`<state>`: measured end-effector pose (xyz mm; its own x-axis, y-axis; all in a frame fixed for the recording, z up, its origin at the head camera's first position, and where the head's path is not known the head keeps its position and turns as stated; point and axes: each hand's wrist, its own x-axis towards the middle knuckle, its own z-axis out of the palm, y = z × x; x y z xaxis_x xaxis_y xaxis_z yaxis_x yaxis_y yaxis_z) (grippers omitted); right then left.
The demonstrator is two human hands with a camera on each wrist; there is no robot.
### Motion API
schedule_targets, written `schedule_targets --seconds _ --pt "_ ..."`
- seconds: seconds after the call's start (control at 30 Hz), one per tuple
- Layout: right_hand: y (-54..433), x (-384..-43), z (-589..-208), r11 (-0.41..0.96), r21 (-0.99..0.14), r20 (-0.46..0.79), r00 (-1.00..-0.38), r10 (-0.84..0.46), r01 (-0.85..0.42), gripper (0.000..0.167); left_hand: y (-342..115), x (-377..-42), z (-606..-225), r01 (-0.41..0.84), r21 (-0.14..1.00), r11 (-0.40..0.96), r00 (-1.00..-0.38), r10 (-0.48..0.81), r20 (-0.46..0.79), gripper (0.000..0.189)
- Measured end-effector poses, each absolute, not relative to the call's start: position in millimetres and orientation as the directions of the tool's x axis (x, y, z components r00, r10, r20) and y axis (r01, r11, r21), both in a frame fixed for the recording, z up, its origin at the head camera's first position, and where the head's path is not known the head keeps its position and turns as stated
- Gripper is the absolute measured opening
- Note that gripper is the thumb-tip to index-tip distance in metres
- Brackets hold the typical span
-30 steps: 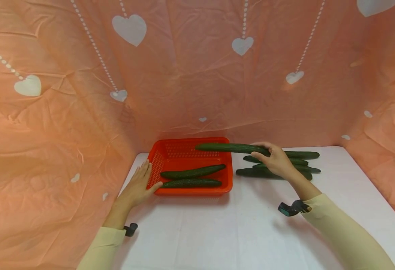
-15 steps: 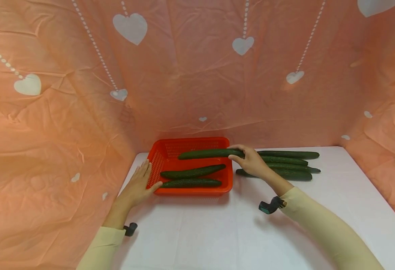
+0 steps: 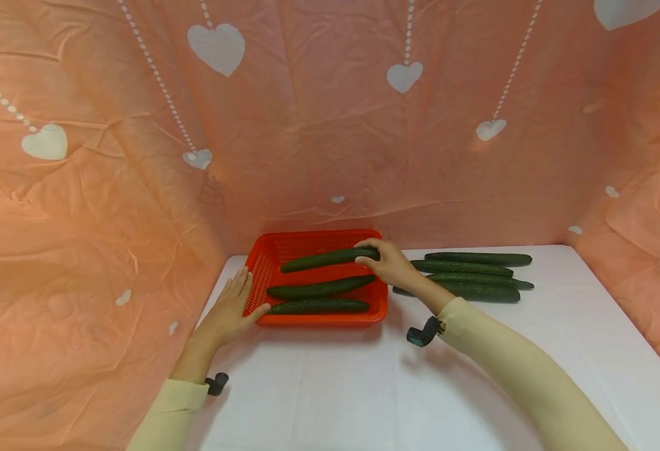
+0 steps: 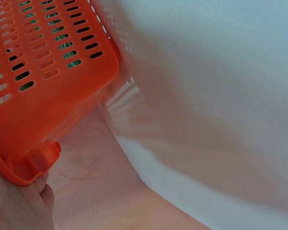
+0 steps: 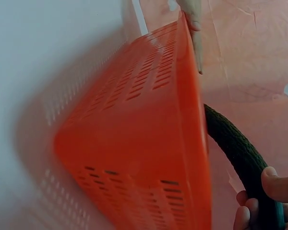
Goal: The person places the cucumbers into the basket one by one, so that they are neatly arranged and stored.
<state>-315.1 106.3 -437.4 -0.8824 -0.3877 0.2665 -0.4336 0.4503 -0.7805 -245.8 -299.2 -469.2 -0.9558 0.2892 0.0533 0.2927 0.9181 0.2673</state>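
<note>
Judging by the pose, the step in hand is laying a cucumber (image 3: 327,257) into the red basket (image 3: 319,322). To do it well: lower the held end until the cucumber sits level, aim for the gap behind the 2 cucumbers (image 3: 320,289) inside, then let go. Watch that the knuckles don't snag the right rim; a high release would probably let it roll onto those 2. The right hand (image 3: 389,263) is the working grip: thumb and fingers closed round the cucumber's right end. From that grip the cucumber runs left over the basket's rear part, free end dipping below the rim; can't tell if the tip touches plastic. The left hand (image 3: 230,313) has straight fingers against the basket's left rim, a decent brace. 4 more cucumbers (image 3: 479,291) lie on the desk (image 3: 341,388), right of the basket.
</note>
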Motion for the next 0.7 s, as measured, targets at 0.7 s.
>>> schedule_targets --seconds 0.7 --pt "74 -337 -450 0.500 -0.762 0.167 -0.871 -0.462 -0.412 0.037 -300 -247 -470 0.305 0.280 0.910 -0.952 0.302 0.057 0.103"
